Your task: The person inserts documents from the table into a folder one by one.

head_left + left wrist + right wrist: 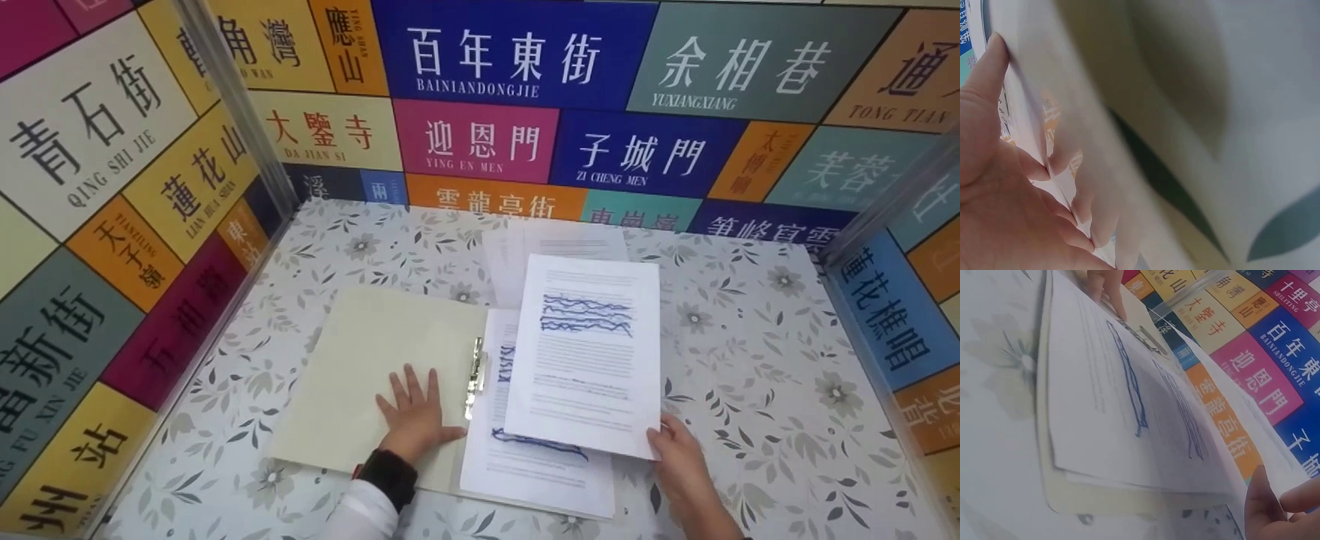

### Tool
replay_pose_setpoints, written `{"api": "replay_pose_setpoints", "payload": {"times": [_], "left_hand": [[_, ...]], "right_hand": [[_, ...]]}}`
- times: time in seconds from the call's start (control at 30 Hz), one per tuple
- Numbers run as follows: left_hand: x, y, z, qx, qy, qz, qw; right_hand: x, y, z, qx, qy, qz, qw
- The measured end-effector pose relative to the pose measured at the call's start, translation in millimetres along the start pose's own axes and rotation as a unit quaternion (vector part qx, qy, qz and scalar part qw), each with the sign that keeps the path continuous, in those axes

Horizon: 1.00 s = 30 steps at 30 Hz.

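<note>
On floral table (750, 390), R hand (679, 457) pinches sheet (585, 352) over folder (367, 375).

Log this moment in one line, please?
left hand: flat on open folder | right hand: pinching top sheet | metal clip: untouched

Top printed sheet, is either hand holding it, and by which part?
Yes. The right hand pinches the top printed sheet at its lower right corner. The left hand only rests flat on the open folder.
</note>
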State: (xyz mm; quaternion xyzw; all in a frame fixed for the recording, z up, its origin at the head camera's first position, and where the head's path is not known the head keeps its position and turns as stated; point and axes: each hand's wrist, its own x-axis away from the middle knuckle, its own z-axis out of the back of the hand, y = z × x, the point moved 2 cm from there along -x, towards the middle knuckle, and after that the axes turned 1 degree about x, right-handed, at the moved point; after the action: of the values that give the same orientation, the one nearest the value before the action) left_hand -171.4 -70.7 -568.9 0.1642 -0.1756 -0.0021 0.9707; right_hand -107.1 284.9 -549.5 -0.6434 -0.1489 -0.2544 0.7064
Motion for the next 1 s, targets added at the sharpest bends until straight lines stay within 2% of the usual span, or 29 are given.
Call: {"api": "replay_pose_setpoints", "payload": {"times": [0.2,0.4,0.63,0.73,1.0], "left_hand": [[0.9,-0.4,0.1,-0.001,-0.006,-0.003,1.0000],[-0.9,-1.6,-0.5,-0.006,-0.004,-0.003,1.0000],[-1.8,-1.6,-1.0,-0.004,-0.003,-0.001,1.0000],[-0.6,-1.3,-0.4,-0.001,0.000,-0.002,1.0000],[0.0,-1.2,-0.2,0.000,0.001,-0.003,1.0000]], "right_hand": [[4,17,-25,0.011,-0.013,-0.014,1.000],[10,31,-39,0.039,-0.016,-0.022,0.999],[15,40,-44,0.047,-0.023,-0.035,0.998],[17,41,-45,0.056,-0.030,-0.027,0.998],[19,45,-48,0.096,-0.035,-0.025,0.994]]}}
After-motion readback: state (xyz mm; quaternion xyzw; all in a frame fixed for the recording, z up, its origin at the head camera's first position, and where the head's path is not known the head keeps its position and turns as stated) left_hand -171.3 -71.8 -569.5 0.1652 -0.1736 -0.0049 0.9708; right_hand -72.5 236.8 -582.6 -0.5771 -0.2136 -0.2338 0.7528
